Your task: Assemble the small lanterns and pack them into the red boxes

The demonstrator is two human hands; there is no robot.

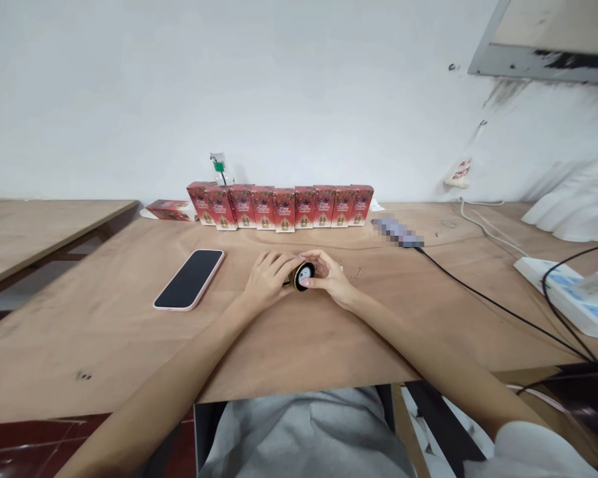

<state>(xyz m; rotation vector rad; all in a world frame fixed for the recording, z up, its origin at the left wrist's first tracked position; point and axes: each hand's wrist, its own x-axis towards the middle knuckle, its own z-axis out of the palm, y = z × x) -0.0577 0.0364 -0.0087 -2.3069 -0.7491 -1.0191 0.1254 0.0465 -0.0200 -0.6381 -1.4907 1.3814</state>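
Between my two hands is a small round object [303, 273] with a black, gold-edged rim and a white face. It is tilted so the white face points toward me and to the right; its exact kind cannot be made out. From the left, my left hand [269, 279] is closed around its body, hiding much of it. My right hand [333, 277] grips the rim, the thumb at the lower edge of the white face and the fingers curved over the top. Just right of that hand, a few tiny thin bits [355, 273] lie on the wooden table [299, 352].
A row of several red-and-white boxes [284, 211] stands along the wall, with another box [169, 210] lying at its left end. A phone [189, 280] lies left of my hands. At right are a blurred-out device [397, 232], its black cable [478, 287] and a power strip [568, 292].
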